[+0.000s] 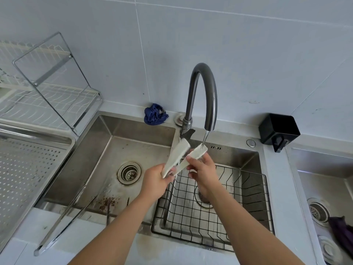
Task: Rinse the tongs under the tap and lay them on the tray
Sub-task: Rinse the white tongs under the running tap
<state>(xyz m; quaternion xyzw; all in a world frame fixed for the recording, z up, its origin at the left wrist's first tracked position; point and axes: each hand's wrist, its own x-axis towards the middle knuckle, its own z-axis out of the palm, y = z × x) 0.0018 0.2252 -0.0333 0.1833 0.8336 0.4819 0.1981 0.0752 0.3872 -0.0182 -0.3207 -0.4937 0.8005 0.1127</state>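
At centre, steel sink [107, 150]; perforated tray [24, 169] at 9 o'clock; tap [202, 96] at 12, running. Left hand [154, 180] clamped on white tongs [181, 157]; right hand [202, 169] pinching their right arm under the stream.

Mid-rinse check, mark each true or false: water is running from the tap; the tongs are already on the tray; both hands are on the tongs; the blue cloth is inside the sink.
1. Water runs from the tap. True.
2. The tongs lie on the tray. False: they are held over the sink.
3. The left hand and right hand both hold the tongs. True.
4. The blue cloth is inside the sink. False: it sits on the ledge behind.
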